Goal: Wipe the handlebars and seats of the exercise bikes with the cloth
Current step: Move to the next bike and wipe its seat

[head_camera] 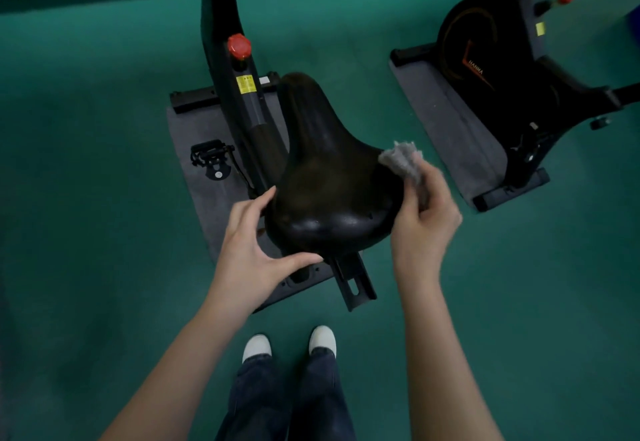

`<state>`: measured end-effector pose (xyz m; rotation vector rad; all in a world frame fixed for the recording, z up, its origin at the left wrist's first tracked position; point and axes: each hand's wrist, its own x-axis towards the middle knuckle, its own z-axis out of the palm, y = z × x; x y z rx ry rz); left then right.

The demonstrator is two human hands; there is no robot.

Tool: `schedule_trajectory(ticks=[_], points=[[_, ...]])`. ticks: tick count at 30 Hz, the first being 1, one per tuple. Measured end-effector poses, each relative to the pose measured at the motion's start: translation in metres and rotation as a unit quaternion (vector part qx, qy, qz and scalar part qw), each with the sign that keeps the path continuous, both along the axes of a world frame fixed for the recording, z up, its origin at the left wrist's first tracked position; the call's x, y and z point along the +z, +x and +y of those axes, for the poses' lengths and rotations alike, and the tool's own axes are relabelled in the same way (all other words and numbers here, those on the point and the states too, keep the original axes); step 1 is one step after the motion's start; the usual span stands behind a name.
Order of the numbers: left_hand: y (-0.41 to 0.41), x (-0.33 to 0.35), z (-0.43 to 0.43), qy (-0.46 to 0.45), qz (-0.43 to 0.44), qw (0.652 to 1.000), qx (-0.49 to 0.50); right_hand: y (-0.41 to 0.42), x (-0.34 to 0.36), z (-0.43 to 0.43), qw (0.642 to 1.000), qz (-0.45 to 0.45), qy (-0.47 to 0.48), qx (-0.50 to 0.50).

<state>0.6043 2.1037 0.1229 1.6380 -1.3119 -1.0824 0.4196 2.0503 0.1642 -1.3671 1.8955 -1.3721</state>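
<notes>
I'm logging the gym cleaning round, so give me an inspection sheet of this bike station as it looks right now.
Surface: green floor; grey mat under the near bike.
Job's things: black seat of the near bike, in the middle of the view; grey cloth bunched at the seat's right edge; handlebars not in view.
Clutter: nothing seen.
Grippers: left hand open, fingers on the seat's left rear edge; right hand closed on the cloth.
Cables: nothing seen.
Surroundings: second bike on its own mat to the right; red knob on the near frame; black pedal at left; the person's white shoes behind the seat.
</notes>
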Motion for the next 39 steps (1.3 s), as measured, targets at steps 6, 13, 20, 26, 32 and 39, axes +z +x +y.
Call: schedule_trajectory(ticks=[6,13,20,26,32,39], points=[[-0.002,0.0,-0.001,-0.015,0.014,1.0,0.003,0.073,-0.01,0.072,0.992,0.078,-0.097,0.018],[0.012,-0.002,-0.001,-0.021,0.028,0.999,-0.041,0.064,0.007,0.079,0.986,-0.124,-0.082,-0.07],[0.012,-0.007,0.0,-0.031,0.037,0.998,-0.031,0.051,-0.001,0.054,0.988,-0.105,-0.052,-0.096],[0.014,-0.007,0.0,-0.036,0.068,0.997,-0.032,0.122,-0.007,0.087,0.985,-0.12,-0.107,-0.068],[0.031,0.0,0.004,-0.013,0.039,0.998,-0.041,0.137,0.005,0.097,0.971,-0.226,-0.042,-0.065],[0.031,0.019,0.01,0.006,-0.018,0.998,-0.067,0.084,0.024,0.097,0.963,-0.259,0.0,-0.08]])
